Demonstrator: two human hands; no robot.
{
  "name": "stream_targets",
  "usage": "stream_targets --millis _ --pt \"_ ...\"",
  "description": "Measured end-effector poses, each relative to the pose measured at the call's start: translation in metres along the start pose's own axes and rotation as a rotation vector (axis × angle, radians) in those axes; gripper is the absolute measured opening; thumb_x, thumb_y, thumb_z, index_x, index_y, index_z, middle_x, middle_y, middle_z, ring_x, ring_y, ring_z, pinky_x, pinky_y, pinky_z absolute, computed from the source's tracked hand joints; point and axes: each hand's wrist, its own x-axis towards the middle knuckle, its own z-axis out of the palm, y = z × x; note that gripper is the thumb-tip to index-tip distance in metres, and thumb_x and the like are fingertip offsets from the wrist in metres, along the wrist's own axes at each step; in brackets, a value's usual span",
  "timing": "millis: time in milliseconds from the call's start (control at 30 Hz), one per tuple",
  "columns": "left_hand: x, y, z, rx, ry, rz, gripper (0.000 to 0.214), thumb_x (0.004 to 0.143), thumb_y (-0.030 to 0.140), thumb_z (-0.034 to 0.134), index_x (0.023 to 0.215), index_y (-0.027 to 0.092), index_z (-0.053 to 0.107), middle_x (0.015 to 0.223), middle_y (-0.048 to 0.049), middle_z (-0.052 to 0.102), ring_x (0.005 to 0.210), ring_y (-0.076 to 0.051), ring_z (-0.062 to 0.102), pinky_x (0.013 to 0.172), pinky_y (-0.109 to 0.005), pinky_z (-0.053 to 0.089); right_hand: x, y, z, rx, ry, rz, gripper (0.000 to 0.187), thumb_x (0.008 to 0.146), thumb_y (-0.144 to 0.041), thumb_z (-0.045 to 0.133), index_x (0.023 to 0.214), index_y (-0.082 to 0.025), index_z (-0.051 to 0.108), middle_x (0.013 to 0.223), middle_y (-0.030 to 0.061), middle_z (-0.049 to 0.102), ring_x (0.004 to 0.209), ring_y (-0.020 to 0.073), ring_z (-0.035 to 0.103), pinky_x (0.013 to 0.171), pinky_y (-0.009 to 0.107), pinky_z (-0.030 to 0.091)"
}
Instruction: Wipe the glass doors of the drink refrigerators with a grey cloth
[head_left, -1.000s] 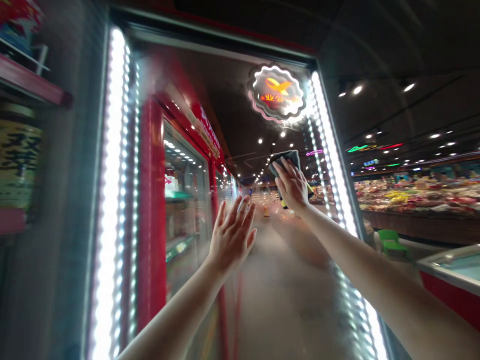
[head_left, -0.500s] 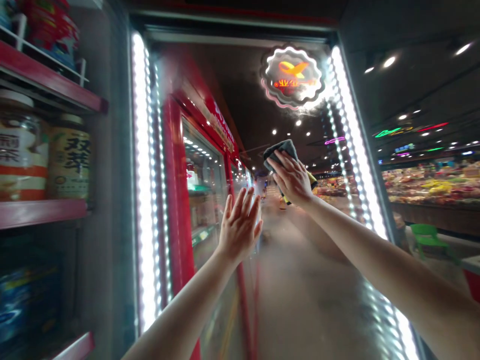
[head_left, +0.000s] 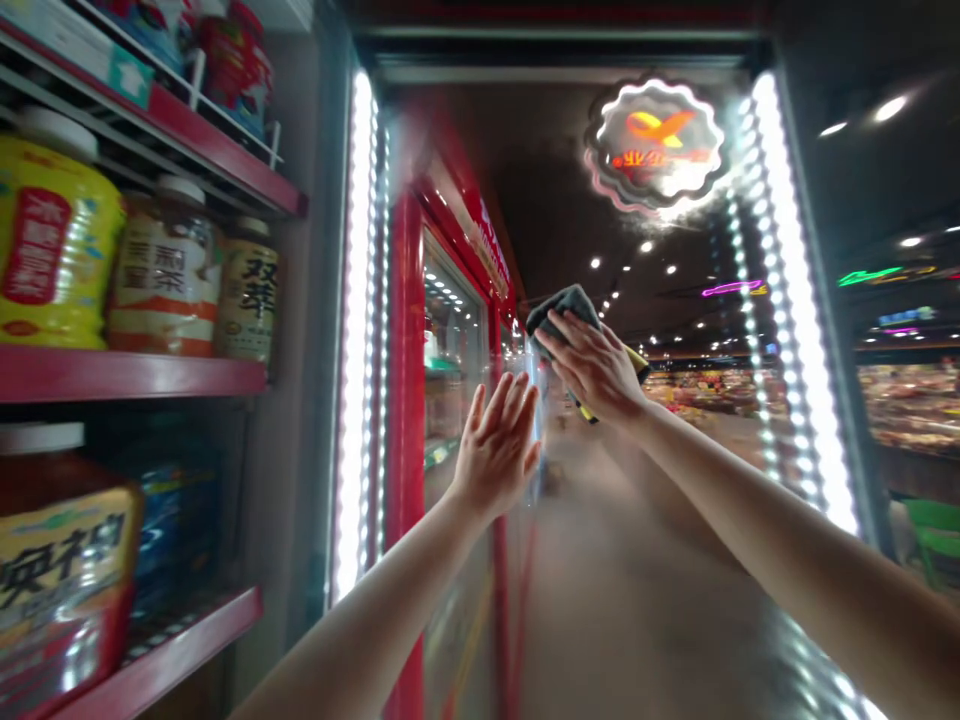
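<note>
An open glass cooler door, edged with white LED strips, fills the middle of the view. My left hand lies flat on the glass with its fingers stretched upward. My right hand is higher up and presses a dark grey cloth against the glass, with a bit of yellow showing under the palm. A lit round sign glows on the glass above the cloth.
Red cooler shelves at left carry large drink bottles and jars. Through the glass run a row of red-framed coolers and a shop aisle. Produce displays and a green chair lie at right.
The view has swung left, bringing the shelves with bottles into sight. Both hands stay on the glass; the cloth hand has shifted slightly with the door.
</note>
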Motion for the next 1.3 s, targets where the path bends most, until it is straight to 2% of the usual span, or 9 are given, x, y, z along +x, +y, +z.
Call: stream_targets --millis 100,233,333,467,600,833,1000,1167,1300 --pt "-0.012 -0.007 -0.012 0.05 0.011 0.027 0.081 0.1 0.032 0.049 0.164 0.014 0.004 0.168 -0.0136 0.026 0.158 -0.029 0.014 0.129 -0.056 0.019 -0.021 0.009 -0.012 0.024 -0.049 -0.155 0.054 0.103 -0.025 0.046 0.156 -0.03 0.04 0.155 0.0037 0.051 0.143 0.0209 0.048 0.114 0.042 0.043" --pt "-0.02 -0.019 -0.023 0.121 -0.005 0.027 0.074 0.101 0.032 0.047 0.164 0.015 0.013 0.168 -0.0114 0.027 0.158 -0.027 0.014 0.129 -0.055 0.02 -0.006 0.028 -0.004 -0.024 0.156 0.173 0.05 0.1 -0.023 0.046 0.15 -0.028 0.05 0.15 0.006 0.056 0.137 0.026 0.055 0.111 0.047 0.045" --pt "-0.02 -0.022 -0.023 0.146 -0.023 -0.018 0.069 0.1 0.032 0.049 0.161 0.014 0.023 0.167 -0.0118 0.03 0.158 -0.028 0.015 0.129 -0.055 0.021 0.025 0.006 0.012 0.003 0.199 0.296 0.047 0.101 -0.027 0.044 0.147 -0.029 0.054 0.154 0.0065 0.052 0.141 0.0296 0.051 0.113 0.053 0.042" --pt "-0.027 -0.02 -0.028 0.161 -0.052 -0.039 0.064 0.1 0.033 0.05 0.157 0.011 0.031 0.166 -0.012 0.033 0.157 -0.029 0.019 0.129 -0.054 0.02 0.029 -0.034 0.016 0.091 0.032 0.035 0.05 0.102 -0.03 0.045 0.152 -0.032 0.048 0.158 0.0027 0.047 0.145 0.0272 0.046 0.119 0.051 0.036" --pt "-0.043 -0.029 -0.043 0.189 -0.088 -0.018 0.064 0.1 0.033 0.05 0.157 0.012 0.031 0.166 -0.0119 0.034 0.157 -0.029 0.02 0.128 -0.054 0.022 0.01 -0.03 0.007 0.128 -0.054 -0.139 0.05 0.102 -0.029 0.047 0.151 -0.034 0.048 0.157 0.0017 0.049 0.143 0.0257 0.048 0.116 0.047 0.041" --pt "-0.048 -0.047 -0.049 0.179 -0.071 -0.09 0.07 0.099 0.031 0.05 0.161 0.013 0.022 0.165 -0.014 0.035 0.157 -0.029 0.021 0.127 -0.054 0.025 0.061 -0.05 0.032 0.161 0.137 0.194 0.048 0.104 -0.036 0.04 0.151 -0.031 0.05 0.16 0.0046 0.045 0.147 0.0307 0.041 0.119 0.056 0.033" --pt "-0.027 -0.039 -0.052 0.038 0.091 -0.172 0.071 0.101 0.025 0.044 0.163 0.019 0.012 0.165 -0.0137 0.036 0.157 -0.027 0.023 0.125 -0.051 0.032 0.071 -0.089 0.038 0.41 0.034 0.137 0.059 0.107 -0.051 0.019 0.163 -0.032 0.021 0.164 0.0055 0.038 0.152 0.0257 0.034 0.123 0.054 0.028" --pt "0.021 -0.027 -0.049 -0.093 0.123 -0.116 0.06 0.101 0.02 0.034 0.16 0.015 0.024 0.163 -0.0134 0.04 0.155 -0.024 0.028 0.125 -0.047 0.033 0.069 -0.078 0.026 0.795 0.11 0.206 0.061 0.105 -0.048 -0.003 0.164 -0.032 -0.004 0.162 0.0078 0.041 0.145 0.0188 0.046 0.116 0.045 0.039" --pt "0.063 -0.02 -0.026 -0.086 0.102 -0.343 0.065 0.1 0.03 0.041 0.159 0.009 0.027 0.163 -0.0206 0.036 0.152 -0.033 0.033 0.121 -0.056 0.037 0.063 -0.056 0.017 0.959 0.315 0.319 0.06 0.108 -0.044 0.01 0.162 -0.025 0.028 0.145 0.0128 0.061 0.133 0.0236 0.059 0.105 0.047 0.052"
